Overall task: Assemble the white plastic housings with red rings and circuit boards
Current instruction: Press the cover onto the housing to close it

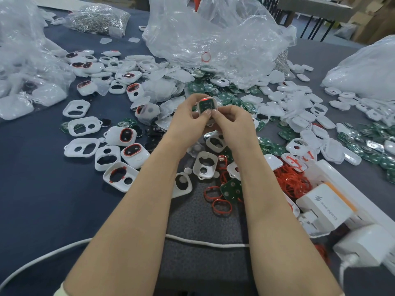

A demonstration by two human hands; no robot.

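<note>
Left hand [188,113] and right hand [229,120] are both pinching one white housing [205,106] above the table [42,199]. Housing is showing a green circuit board inside and a red ring at its far edge.

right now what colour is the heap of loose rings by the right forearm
Red; the ring heap shows best in the head view.

A dark blue-grey cloth [42,189] covers the work surface across most of the frame. At upper right, a grey-topped table [310,5] stands on thin black legs [316,26] beside brown cardboard boxes [372,20]. The light is soft and even.
</note>
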